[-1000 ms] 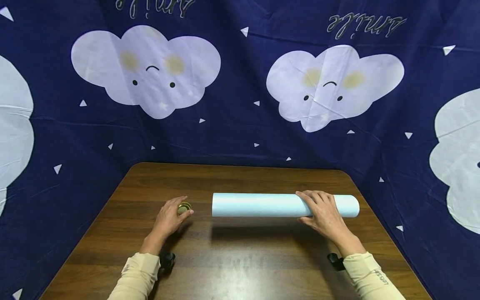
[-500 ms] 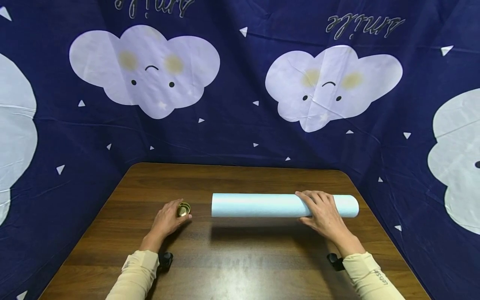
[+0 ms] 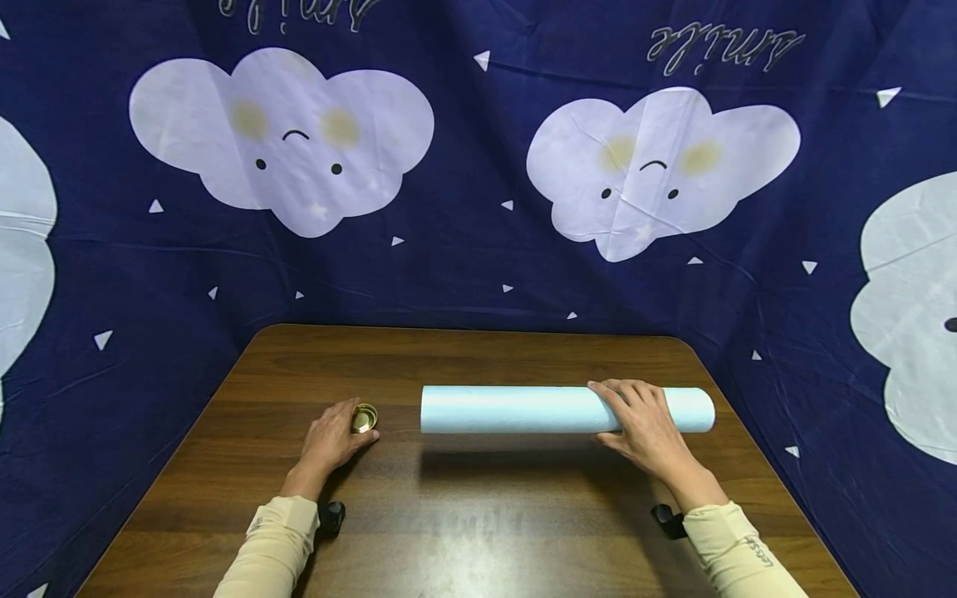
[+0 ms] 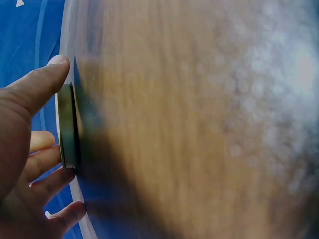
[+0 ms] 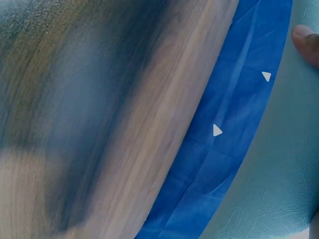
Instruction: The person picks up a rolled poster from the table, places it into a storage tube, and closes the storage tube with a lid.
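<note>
The head view looks down and forward over the whole surface [image 3: 478, 498]; both wrist views skim it close up.

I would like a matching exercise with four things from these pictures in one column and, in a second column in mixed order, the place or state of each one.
Things:
1. left hand
2. right hand
3. pale blue roll
4. table

Places or states:
A. lies on its side across the table
B. brown wood, carries everything
C. rests on the right part of the roll
D. grips a small gold tin

Pairs: 1-D, 2-C, 3-A, 4-B
</note>
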{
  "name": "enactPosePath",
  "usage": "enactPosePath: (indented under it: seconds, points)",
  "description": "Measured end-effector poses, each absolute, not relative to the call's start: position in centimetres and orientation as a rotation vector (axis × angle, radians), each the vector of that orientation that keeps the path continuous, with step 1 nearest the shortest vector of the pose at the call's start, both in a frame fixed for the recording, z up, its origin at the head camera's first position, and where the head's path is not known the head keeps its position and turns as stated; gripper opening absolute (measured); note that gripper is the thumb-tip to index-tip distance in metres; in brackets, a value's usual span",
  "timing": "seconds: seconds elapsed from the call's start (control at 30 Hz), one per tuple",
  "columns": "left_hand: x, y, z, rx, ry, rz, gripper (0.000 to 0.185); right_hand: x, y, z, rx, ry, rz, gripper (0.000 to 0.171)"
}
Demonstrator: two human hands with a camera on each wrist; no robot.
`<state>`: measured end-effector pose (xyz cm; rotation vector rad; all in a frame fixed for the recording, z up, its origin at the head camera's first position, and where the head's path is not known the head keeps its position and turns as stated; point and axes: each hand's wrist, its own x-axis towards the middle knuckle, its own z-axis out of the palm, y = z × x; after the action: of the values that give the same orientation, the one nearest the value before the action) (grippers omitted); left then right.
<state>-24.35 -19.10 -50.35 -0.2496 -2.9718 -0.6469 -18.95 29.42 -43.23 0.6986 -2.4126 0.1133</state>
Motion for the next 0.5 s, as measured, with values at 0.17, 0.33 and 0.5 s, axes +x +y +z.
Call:
enactPosePath:
  seconds: [0.17,0.33,0.5]
  points:
    - [-24.36,-19.01,-50.40,-0.223,-2.997,-0.622,0.074,-18.85,29.35,-43.24,0.704,-2.409,0.109,0.091]
    - [-24.36,-18.86,-50.32,-0.209,-3.018,-0.589,0.074,-18.78,29.32,-43.32,0.699,-2.413,0.103,0.091]
    - [-24.35,-18.89,-50.30,-0.207,-3.028,-0.569,0.074,-18.71,29.28,-43.36,0.695,-2.413,0.105,0.091]
